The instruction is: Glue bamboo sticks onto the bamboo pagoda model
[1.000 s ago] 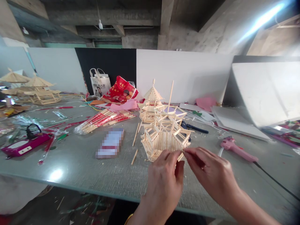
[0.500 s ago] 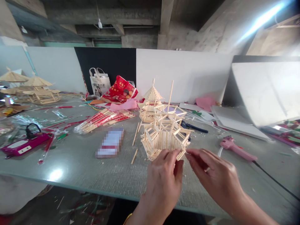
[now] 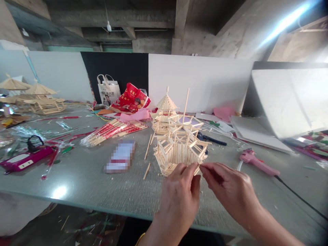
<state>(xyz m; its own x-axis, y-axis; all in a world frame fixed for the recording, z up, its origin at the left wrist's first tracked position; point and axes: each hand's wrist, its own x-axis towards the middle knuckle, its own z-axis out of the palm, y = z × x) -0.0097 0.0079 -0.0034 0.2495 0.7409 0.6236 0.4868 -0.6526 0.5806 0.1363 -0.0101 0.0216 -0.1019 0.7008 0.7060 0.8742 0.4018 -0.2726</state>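
Observation:
A model pavilion of thin wooden sticks (image 3: pixel 182 154) stands on the table right in front of me, its near side open toward me. My left hand (image 3: pixel 180 193) is closed at the model's near right rim, thumb and fingers pinching it. Opposite it, the fingertips of my right hand (image 3: pixel 227 184) are pinched together at that same corner, almost touching the left fingers. Whatever sits between the right fingertips is too small and covered to make out. Two short loose sticks, one a stick piece (image 3: pixel 147 171), lie left of the model.
Behind stands a model with a pointed roof (image 3: pixel 167 104). At the right lies a pink glue gun (image 3: pixel 260 163) with its cord; dark-handled pliers (image 3: pixel 212 139) are nearer. Leftward are a phone (image 3: pixel 120 157), bagged sticks (image 3: pixel 112 131) and a magenta power strip (image 3: pixel 27 159).
My right hand has shifted slightly left, bringing its fingertips closer to the left hand at the model's corner. The left hand has stayed in place.

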